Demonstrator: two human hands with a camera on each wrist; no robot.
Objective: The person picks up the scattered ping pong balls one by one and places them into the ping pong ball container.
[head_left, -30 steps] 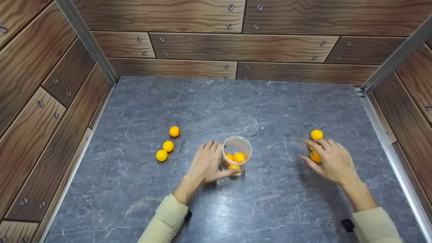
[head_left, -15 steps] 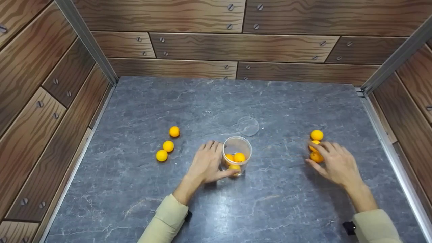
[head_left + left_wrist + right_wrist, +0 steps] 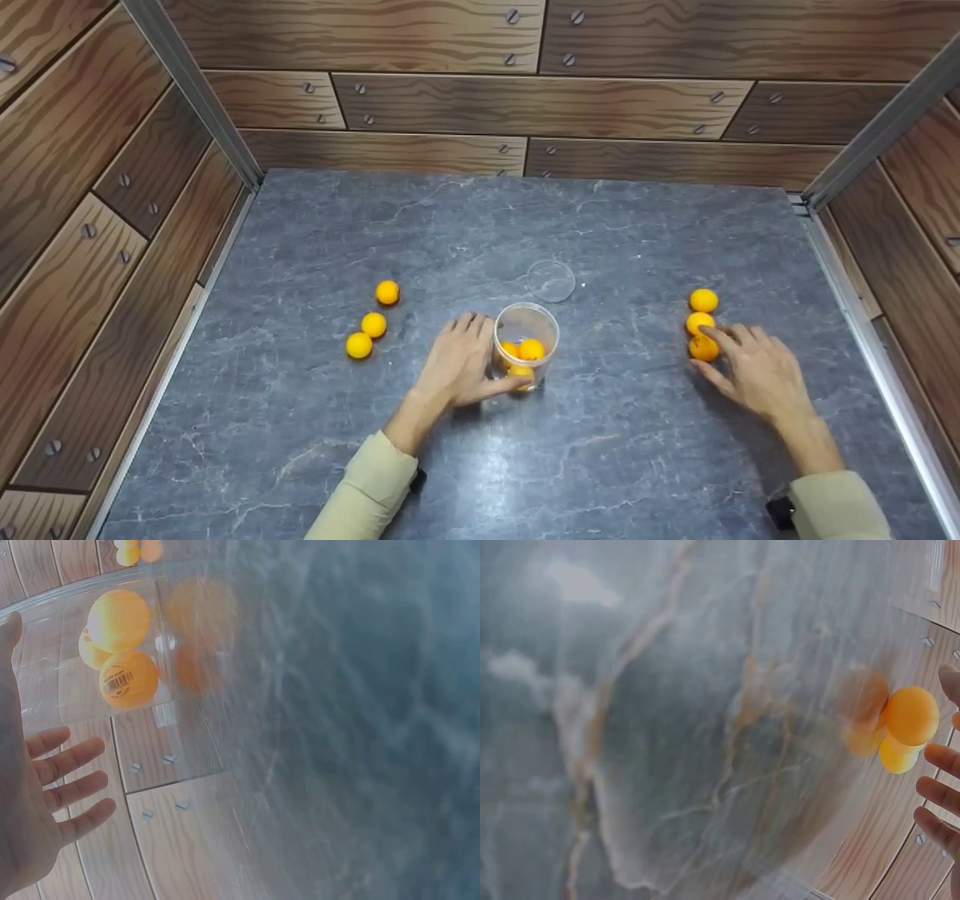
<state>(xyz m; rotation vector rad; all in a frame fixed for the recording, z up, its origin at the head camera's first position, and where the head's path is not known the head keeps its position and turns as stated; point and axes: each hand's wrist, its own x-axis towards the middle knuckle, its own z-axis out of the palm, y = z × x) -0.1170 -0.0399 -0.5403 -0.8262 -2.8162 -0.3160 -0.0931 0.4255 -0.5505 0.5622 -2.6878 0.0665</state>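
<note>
While wood-patterned walls (image 3: 540, 105) rise along its left, far and right edges, the grey surface (image 3: 600, 240) lies beneath 2 hands. The left hand (image 3: 463, 360), fingers outstretched, rests against a clear container (image 3: 525, 322) midway between the side edges; the right hand (image 3: 761, 371) is open. A clear disc (image 3: 551, 281) lies between container and far edge. Orange balls (image 3: 532, 349) form 3 groups of 3: inside the container, toward the left edge, and toward the right edge, just beside the right fingers.
</note>
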